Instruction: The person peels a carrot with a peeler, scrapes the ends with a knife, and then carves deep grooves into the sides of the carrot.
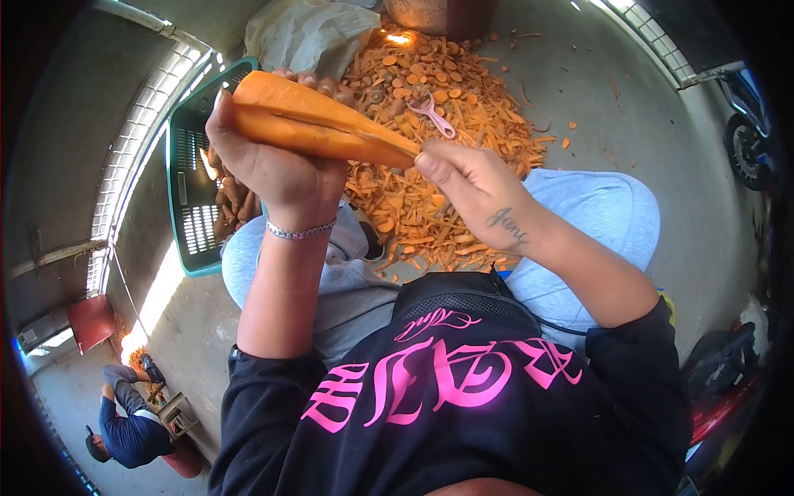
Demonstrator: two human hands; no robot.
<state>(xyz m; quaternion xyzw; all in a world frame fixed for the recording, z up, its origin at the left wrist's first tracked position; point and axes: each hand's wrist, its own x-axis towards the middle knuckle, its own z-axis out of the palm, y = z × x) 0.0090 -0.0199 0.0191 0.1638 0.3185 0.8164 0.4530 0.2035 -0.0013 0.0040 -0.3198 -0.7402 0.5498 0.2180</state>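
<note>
A large peeled carrot (318, 116) is held up in front of my chest, with a long groove running along its side. My left hand (277, 169) cups the thick end from below, fingers wrapped behind it. At the thin end, the fingertips of my right hand (471, 186) pinch the tip. Beyond the hands, a pink peeler (432, 114) lies on a heap of orange peelings and carrot slices (480, 116). To the left stands a green plastic crate (175, 178) with unpeeled carrots (236, 198) in it, partly hidden by my left wrist.
A pale plastic bag (306, 37) lies behind the crate. My bent knees (595, 207) flank the peelings. A person (132, 426) sits far off at lower left beside a red container (184, 461). A wheel (746, 151) shows at the right edge.
</note>
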